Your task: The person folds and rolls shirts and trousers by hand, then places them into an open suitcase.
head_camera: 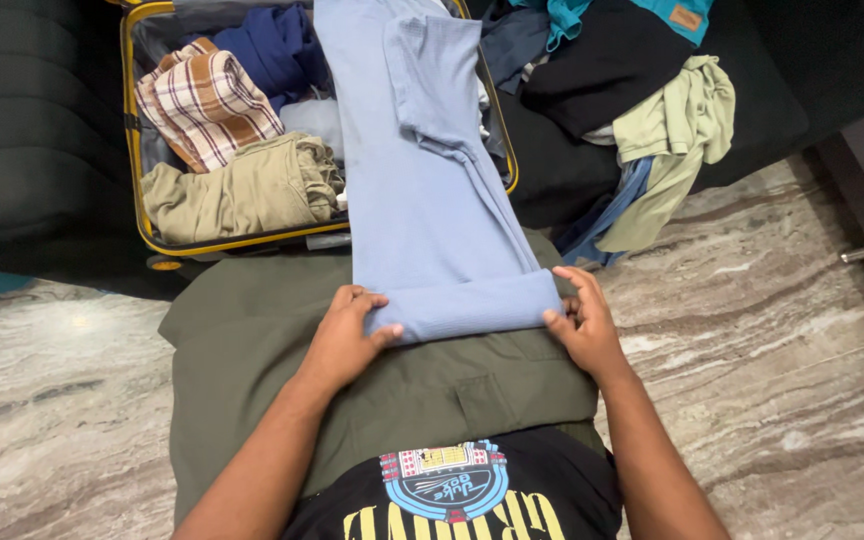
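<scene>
The person sits on a marble floor (772, 330) with a light blue shirt (422, 170) stretched out lengthwise from the lap up over an open suitcase (134, 150). The near end of the shirt is rolled into a tight tube lying across the person's olive green trousers (252, 330).

The left hand (344, 335) rests at the left end of the roll, fingers curled over the top of the fabric and the thumb pressed against the end of it. The right hand (584, 325) grips the right end, fingers bent around the roll and closed on the cloth. Both hands are clamped on the same rolled end, one at each side.

The suitcase has a yellow rim and holds a plaid shirt (207, 100), a dark blue garment (277, 50) and a folded khaki garment (237, 185), all to the left of the blue shirt. To the right of the suitcase a loose pile of clothes (642, 90) sits on a dark sofa (832, 60), with a pale green garment (677, 130) hanging down toward the floor and a black piece above it.
</scene>
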